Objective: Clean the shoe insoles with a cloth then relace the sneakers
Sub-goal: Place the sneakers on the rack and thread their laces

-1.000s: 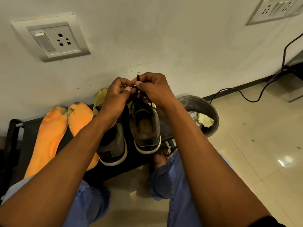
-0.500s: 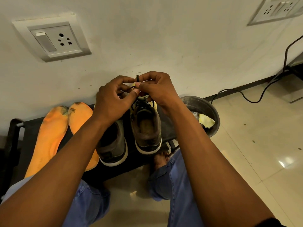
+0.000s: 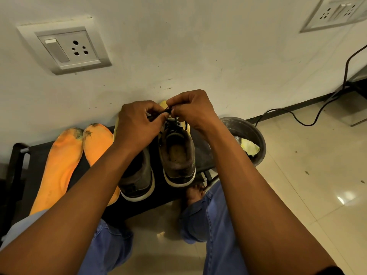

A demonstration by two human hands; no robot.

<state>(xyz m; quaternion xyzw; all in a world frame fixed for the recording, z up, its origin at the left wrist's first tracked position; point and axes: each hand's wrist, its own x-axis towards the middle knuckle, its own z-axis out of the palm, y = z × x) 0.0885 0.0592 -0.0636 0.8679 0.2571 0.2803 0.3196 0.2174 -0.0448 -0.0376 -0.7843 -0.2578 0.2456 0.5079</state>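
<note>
Mid-frame: left hand [image 3: 137, 124] and right hand [image 3: 193, 111] both pinching the black lace [image 3: 168, 111] above the right sneaker [image 3: 176, 153]. Beside it, left sneaker [image 3: 137, 177], partly hidden. Both on the dark bench [image 3: 41, 161]. Lower left: two orange insoles [image 3: 61, 165]. Right: bowl [image 3: 246, 133] holding what may be a cloth [image 3: 249, 148].

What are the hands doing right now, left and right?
Left hand: pinching the black shoelace above the right-side sneaker.
Right hand: pinching the same shoelace.
</note>
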